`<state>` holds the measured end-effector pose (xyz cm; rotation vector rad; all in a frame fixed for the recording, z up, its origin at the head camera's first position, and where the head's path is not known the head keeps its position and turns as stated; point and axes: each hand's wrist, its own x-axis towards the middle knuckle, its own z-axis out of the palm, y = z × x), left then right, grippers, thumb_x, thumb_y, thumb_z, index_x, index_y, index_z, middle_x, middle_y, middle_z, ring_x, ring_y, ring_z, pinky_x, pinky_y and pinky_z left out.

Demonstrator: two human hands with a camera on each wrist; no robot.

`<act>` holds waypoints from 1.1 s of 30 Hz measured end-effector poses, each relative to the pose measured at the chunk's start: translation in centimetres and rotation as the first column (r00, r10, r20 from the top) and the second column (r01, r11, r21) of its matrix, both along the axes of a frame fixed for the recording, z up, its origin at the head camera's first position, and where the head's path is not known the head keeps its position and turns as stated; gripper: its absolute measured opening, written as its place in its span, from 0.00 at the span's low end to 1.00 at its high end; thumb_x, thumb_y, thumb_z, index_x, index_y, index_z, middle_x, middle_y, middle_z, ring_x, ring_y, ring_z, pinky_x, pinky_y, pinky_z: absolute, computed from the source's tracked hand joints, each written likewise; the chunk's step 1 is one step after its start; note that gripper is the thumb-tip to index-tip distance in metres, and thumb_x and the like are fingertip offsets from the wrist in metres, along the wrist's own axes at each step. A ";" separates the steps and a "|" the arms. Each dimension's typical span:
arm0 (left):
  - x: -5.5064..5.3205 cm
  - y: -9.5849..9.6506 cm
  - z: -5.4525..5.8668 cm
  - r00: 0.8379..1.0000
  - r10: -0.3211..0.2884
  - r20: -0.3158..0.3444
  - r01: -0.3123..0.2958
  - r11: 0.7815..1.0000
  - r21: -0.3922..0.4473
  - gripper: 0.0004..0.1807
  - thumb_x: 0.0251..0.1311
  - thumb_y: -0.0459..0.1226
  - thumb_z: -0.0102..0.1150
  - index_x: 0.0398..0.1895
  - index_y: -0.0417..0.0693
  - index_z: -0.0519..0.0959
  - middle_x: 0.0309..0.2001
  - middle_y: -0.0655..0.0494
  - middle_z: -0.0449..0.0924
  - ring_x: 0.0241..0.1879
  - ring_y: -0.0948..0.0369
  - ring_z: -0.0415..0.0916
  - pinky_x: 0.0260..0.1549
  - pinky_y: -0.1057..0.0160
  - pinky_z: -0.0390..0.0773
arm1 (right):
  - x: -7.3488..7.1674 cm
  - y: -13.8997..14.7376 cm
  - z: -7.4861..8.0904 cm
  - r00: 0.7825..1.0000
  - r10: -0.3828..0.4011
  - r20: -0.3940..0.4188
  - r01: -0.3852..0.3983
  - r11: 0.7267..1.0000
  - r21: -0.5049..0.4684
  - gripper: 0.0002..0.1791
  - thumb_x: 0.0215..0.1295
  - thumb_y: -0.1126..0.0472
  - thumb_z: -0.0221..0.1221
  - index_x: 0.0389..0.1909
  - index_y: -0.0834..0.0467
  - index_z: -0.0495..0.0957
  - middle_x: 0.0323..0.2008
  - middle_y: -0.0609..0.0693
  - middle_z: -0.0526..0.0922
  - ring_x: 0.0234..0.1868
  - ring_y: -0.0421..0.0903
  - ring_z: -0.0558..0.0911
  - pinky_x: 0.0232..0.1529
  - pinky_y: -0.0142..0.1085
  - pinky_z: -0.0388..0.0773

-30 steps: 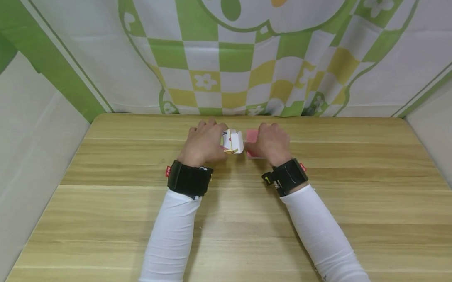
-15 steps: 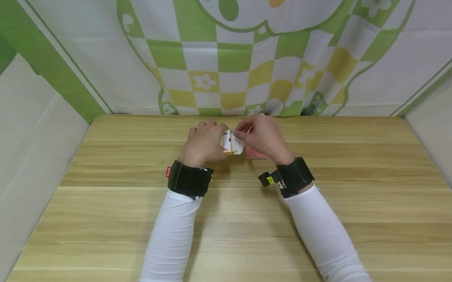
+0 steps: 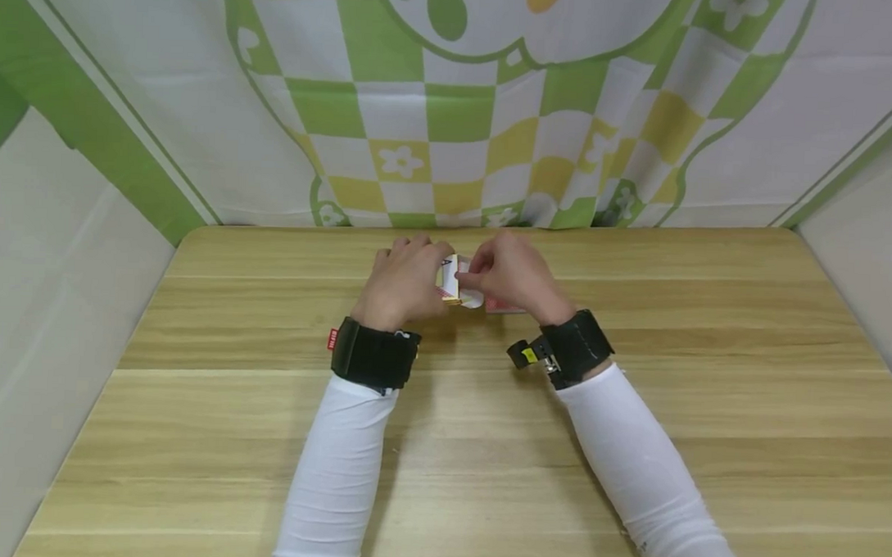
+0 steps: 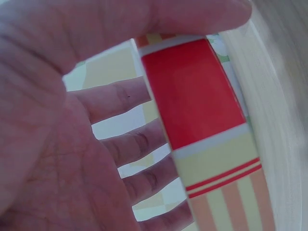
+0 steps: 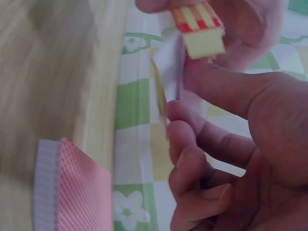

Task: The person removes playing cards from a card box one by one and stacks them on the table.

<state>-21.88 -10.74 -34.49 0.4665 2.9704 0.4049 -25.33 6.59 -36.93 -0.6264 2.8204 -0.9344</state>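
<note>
My left hand (image 3: 405, 285) grips a small playing card box (image 4: 197, 96) by its edges, the thumb along one side and the fingers behind it. The box has red, cream and orange-striped sides, and a letter A shows on its upper face. At the box's open right end, my right hand (image 3: 512, 273) pinches a white flap (image 5: 168, 62) between thumb and fingertip. Its other fingers are curled. Beneath the right hand, a deck of red-backed cards (image 5: 82, 187) lies on the table, partly hidden by that hand in the head view. The box's inside cannot be seen.
The wooden table (image 3: 440, 459) ends at a green, yellow and white checked cloth (image 3: 459, 115) hanging behind both hands. Pale panels stand at left and right. Each wrist wears a black strap, the right one with a loose end.
My right hand has left the red-backed deck, moving left to the box's open end, where it now pinches the flap. The left hand stays where it was, holding the box.
</note>
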 end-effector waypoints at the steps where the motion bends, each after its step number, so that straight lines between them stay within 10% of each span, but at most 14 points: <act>1: 0.0 0.0 0.0 1.000 0.001 0.000 -0.001 1.000 -0.003 0.28 0.36 0.40 0.65 0.48 0.55 0.73 0.42 0.56 0.67 0.43 0.52 0.61 0.45 0.47 0.61 | 0.0 0.1 0.1 1.000 0.000 0.015 0.000 1.000 0.002 0.13 0.50 0.45 0.64 0.20 0.50 0.79 0.19 0.41 0.78 0.22 0.42 0.75 0.27 0.35 0.69; 14: 0.1 0.1 -0.1 1.000 0.009 -0.007 -0.009 1.000 -0.005 0.31 0.35 0.41 0.66 0.51 0.56 0.72 0.44 0.55 0.67 0.45 0.52 0.61 0.47 0.47 0.60 | -0.3 1.8 0.7 0.984 -0.092 0.155 0.102 0.993 -0.056 0.22 0.43 0.40 0.66 0.31 0.52 0.78 0.28 0.48 0.79 0.31 0.46 0.76 0.30 0.38 0.71; 33: 0.1 0.1 -0.2 1.000 0.009 -0.009 -0.009 1.000 0.003 0.34 0.32 0.39 0.67 0.53 0.56 0.73 0.44 0.56 0.67 0.45 0.53 0.61 0.47 0.47 0.60 | -1.3 4.4 0.7 0.964 0.002 0.265 0.038 0.988 -0.147 0.15 0.51 0.52 0.64 0.37 0.56 0.80 0.34 0.51 0.80 0.38 0.48 0.75 0.38 0.40 0.70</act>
